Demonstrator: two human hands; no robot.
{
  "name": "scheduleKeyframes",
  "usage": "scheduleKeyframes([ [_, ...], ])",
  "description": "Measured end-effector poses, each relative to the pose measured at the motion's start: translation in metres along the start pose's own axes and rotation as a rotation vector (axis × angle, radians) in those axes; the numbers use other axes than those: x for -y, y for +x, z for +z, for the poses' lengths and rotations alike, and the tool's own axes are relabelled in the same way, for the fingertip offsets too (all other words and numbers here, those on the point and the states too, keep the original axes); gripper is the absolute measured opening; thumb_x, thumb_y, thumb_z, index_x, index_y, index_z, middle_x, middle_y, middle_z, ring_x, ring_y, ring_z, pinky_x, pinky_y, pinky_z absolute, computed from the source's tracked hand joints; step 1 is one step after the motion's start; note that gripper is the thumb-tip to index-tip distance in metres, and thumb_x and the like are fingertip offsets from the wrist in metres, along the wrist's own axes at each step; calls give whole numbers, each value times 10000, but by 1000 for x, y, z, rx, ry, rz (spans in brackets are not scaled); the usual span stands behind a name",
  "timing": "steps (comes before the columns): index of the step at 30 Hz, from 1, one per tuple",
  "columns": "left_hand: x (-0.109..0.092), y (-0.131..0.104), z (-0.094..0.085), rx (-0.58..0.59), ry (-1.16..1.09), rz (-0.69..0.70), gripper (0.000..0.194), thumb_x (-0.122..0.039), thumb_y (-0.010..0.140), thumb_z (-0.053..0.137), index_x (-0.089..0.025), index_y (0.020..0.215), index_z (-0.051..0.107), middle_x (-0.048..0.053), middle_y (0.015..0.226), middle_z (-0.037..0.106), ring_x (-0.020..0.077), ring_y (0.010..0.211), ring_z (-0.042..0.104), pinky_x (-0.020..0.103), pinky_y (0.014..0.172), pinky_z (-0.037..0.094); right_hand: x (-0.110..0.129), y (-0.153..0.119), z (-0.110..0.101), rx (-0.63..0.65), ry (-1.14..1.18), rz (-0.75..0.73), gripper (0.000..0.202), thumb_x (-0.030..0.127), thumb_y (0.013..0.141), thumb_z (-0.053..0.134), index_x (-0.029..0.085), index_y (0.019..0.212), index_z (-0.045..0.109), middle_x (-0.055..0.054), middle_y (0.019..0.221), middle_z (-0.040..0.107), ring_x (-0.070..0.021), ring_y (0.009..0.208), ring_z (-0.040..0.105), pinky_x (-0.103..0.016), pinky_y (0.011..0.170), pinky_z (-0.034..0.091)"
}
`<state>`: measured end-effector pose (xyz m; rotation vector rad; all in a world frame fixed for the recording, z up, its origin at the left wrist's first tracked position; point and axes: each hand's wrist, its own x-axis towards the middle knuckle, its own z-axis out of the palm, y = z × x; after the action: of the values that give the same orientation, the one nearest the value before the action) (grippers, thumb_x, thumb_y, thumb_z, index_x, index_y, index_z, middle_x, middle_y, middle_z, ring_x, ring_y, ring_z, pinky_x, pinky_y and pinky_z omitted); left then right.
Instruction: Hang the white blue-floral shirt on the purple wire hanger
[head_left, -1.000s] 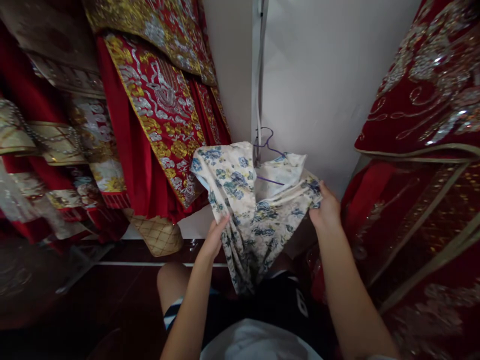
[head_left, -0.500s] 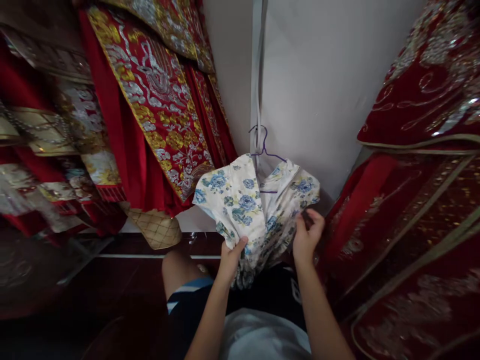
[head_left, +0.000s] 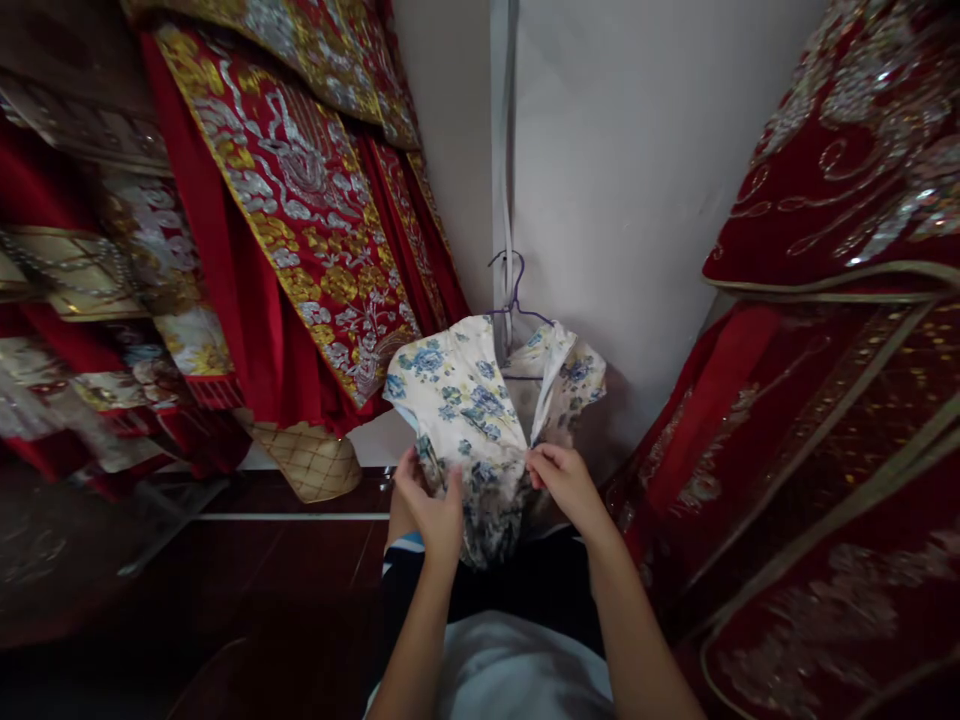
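Observation:
A white short-sleeved garment with blue flowers (head_left: 476, 400) hangs in front of me on a thin purple hanger (head_left: 517, 285). Its V-shaped front opening shows a pale lining. My right hand (head_left: 566, 488) is closed in a pinch on the garment's front edge, at the bottom of the V. At the garment's left side is my left hand (head_left: 433, 510), thumb and fingers apart, resting against the cloth. The gathered lower part of the garment falls between my forearms, above my dark shorts (head_left: 495, 595).
Red costumes with gold and silver embroidery (head_left: 300, 200) hang on the left. More dark red beaded garments (head_left: 832, 210) hang close on the right. Behind the hanger are a grey wall (head_left: 607, 150) and a pale vertical strap (head_left: 504, 130). Dark red tiles (head_left: 300, 560) cover the floor.
My right hand has moved left from the garment's right side to the bottom of the V. My left hand has shifted left and its thumb and fingers have spread.

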<state>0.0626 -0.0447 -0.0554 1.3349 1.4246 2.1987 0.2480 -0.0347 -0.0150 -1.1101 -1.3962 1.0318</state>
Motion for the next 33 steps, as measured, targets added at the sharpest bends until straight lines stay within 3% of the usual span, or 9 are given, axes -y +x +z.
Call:
scheduleKeyframes([
  [2,-9,5,3,46,117,303,652,-251,773,749,-199,1355,461,148,1332,511,278,1257,499,442,1054,426,3,-2,-3,6,-11,17,284,385,808,561,197,595,564,23,470,525,-125,459,467,-258,509,348],
  [4,-24,9,12,369,170,521,456,-182,825,682,-227,1259,550,115,1260,563,256,1218,520,438,1048,429,6,-5,-3,25,-25,18,267,364,804,556,193,598,571,27,459,518,-120,448,456,-255,500,338],
  [6,-38,12,25,699,151,612,336,-128,862,613,-234,1180,604,93,1197,608,231,1154,556,413,1008,459,8,-6,-3,32,-42,15,232,327,791,552,192,604,570,34,456,507,-117,446,449,-254,496,330],
  [8,-45,15,38,844,89,626,298,-91,873,574,-219,1136,627,88,1130,640,215,1085,584,385,945,492,10,-7,-4,25,-61,24,209,307,783,550,190,611,567,41,459,491,-114,447,437,-253,488,316],
  [15,-30,31,52,831,-93,614,149,-111,891,593,-198,942,703,66,955,720,175,920,665,327,814,545,6,-6,-23,255,-25,-73,194,359,766,670,185,753,587,19,674,580,-143,651,546,-263,624,412],
  [18,-27,33,49,819,-141,569,124,-146,888,627,-197,947,723,77,967,733,172,905,683,320,791,558,-6,-2,-24,186,-102,-90,280,334,684,759,182,853,595,-15,833,633,-181,788,589,-297,727,446],
  [24,-39,33,60,863,-156,496,127,-179,893,624,-203,932,742,83,998,711,182,954,664,339,839,540,-26,11,-2,122,-85,-189,182,355,860,549,192,779,544,3,737,575,-167,712,539,-287,684,420],
  [28,-61,72,94,631,-144,382,94,-194,847,670,-190,789,743,42,815,691,164,799,636,307,734,507,-24,14,-5,227,-137,-145,325,395,820,623,198,630,447,53,594,414,-117,582,395,-239,561,308],
  [33,-93,148,149,514,-93,457,58,-178,775,710,-164,725,735,15,728,639,143,706,574,270,654,451,-12,9,-16,328,-133,-130,326,444,807,658,185,661,525,46,620,467,-122,619,428,-232,596,330],
])
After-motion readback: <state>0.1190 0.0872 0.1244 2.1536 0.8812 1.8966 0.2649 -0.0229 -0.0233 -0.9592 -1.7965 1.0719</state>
